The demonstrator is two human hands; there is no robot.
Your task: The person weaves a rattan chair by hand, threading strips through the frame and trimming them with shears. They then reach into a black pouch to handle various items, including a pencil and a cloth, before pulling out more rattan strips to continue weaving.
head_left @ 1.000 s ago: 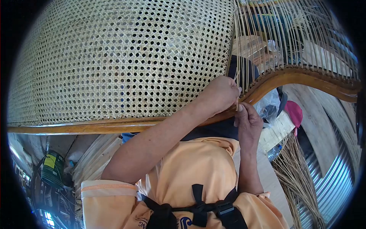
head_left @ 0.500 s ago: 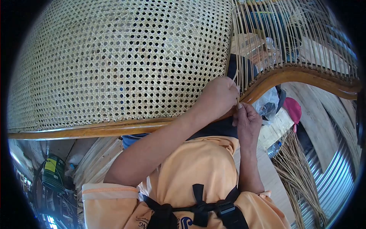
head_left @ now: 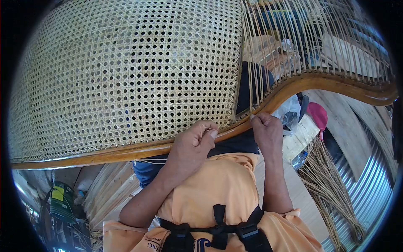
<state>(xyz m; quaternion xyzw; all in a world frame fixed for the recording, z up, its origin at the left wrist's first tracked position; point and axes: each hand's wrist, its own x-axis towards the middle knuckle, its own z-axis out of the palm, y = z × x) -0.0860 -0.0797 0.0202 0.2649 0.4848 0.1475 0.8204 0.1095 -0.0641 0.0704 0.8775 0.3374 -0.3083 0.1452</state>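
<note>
Woven cane mesh (head_left: pixel 138 80) fills the left part of a curved wooden frame (head_left: pixel 235 131). Beyond its right edge, unwoven cane strands (head_left: pixel 289 46) run up from the frame. My left hand (head_left: pixel 195 140) is closed in a pinch at the frame's near edge below the mesh, with a thin light strand end showing at its fingertips. My right hand (head_left: pixel 267 126) is closed on the frame's edge, thumb and finger pinching at the foot of the cane strands.
A bundle of loose cane (head_left: pixel 331 189) lies at the lower right beside corrugated metal sheet (head_left: pixel 371 201). Near it are a pink cap (head_left: pixel 317 116), a clear plastic bag (head_left: pixel 289 110) and wooden boards (head_left: pixel 344 130). A green bucket (head_left: pixel 62 201) stands at the lower left.
My left hand has moved down and left from the strands to the frame's near edge. My right hand has shifted slightly left. The mesh and frame appear shifted left, with the near rail lower.
</note>
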